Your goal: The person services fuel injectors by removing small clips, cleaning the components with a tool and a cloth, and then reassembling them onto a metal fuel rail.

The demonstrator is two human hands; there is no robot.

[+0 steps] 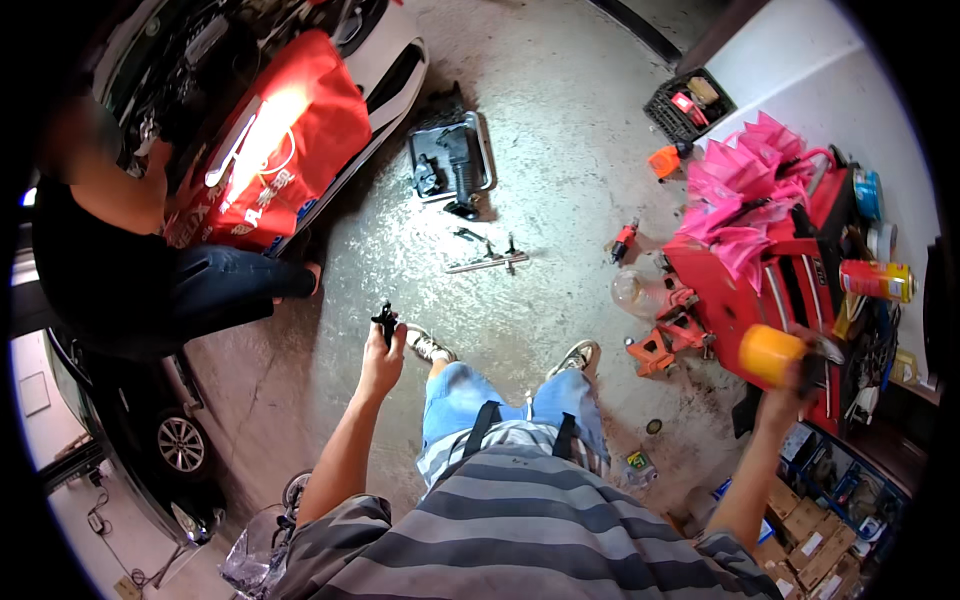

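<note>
Floorspace point(545, 320) between left hand's point(381, 352) black part point(385, 319) and cabinet edge point(692, 280)

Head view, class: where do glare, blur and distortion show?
Head view: glare whitens part of the red cover and the floor; head view: the right hand and its orange object look softly blurred; head view: edges bow near the dark surround.

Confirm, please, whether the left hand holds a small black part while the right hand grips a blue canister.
The canister in the right hand is orange, not blue, in the head view; the left hand holds a small black part.
</note>
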